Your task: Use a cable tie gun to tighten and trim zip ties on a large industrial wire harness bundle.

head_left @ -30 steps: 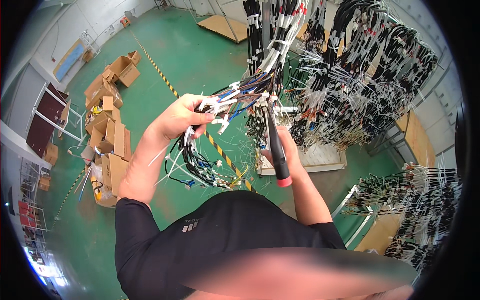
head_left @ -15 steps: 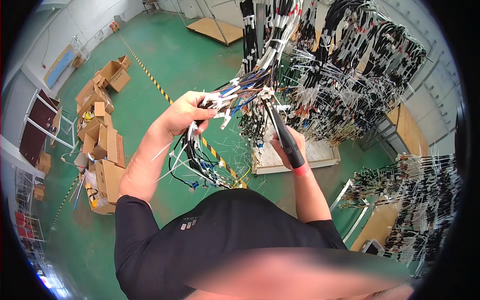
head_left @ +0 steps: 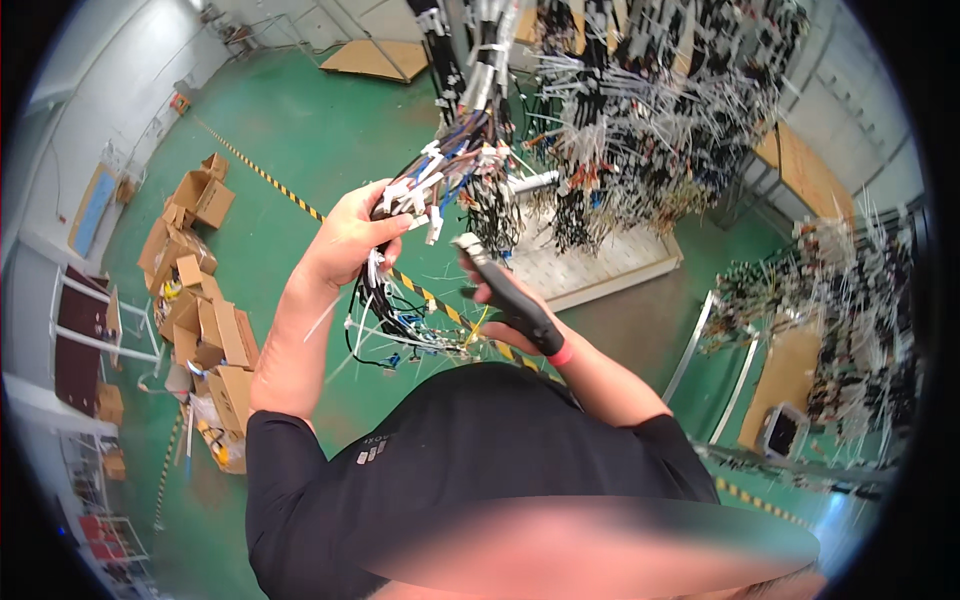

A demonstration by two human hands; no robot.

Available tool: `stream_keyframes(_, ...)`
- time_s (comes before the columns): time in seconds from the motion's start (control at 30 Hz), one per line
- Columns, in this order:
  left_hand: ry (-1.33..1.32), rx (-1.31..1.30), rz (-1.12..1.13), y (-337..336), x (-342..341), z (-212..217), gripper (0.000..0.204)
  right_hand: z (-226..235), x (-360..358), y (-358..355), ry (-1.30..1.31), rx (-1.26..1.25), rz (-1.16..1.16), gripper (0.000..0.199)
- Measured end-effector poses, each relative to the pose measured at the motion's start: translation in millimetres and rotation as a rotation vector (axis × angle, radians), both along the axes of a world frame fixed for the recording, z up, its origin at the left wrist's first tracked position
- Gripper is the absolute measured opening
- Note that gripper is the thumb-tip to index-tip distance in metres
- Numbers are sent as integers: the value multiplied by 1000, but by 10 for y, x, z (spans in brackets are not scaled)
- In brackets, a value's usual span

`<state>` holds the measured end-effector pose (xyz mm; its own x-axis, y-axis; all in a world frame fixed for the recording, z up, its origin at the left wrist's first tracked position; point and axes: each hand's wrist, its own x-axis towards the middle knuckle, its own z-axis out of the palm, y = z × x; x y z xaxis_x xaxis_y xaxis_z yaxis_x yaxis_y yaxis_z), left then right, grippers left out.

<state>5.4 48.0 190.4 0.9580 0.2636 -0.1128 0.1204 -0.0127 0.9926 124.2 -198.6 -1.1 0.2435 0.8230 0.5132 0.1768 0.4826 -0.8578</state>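
Two hands are at work on one wire harness [head_left: 430, 190], a thick bunch of thin insulated wires in blue, white and black, ending in many small white plastic connectors. The left hand [head_left: 345, 240] is clenched around the bunch just below the connectors, fingers wrapped over it, and loose loops of wire with white cable ties hang beneath the wrist. The right hand [head_left: 500, 300] grips a single black hand tool [head_left: 510, 300] with a smooth dark grip and a red band at its butt end; its nose points up toward the bundle but stands a little apart from it. Half a second ago that nose was right in among the connectors; it has since dropped lower and tilted flatter, while the left hand has kept its hold. Behind the hands, hanging harnesses [head_left: 650, 130] too many to count fill a rack as a bristly dark mass flecked with white ties. On the green floor [head_left: 280, 130] at the left lie about a dozen brown cardboard boxes [head_left: 200, 290], mostly open, beside one yellow-and-black striped line [head_left: 260, 175].
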Motion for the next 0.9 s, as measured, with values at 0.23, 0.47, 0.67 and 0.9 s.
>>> stream_keyframes(0.23,-58,-236,0,270,-138,-5,60,317,6,234,145,72,118,36)
stream_keyframes(0.47,-110,-214,54,233,-177,23,75,326,25,321,36,119,-18,46)
stream_keyframes(0.67,-68,-110,141,256,-239,-34,78,79,585,302,41,339,-402,45)
stream_keyframes(0.9,175,-103,-26,353,-169,160,75,-135,1976,716,433,145,-207,56)
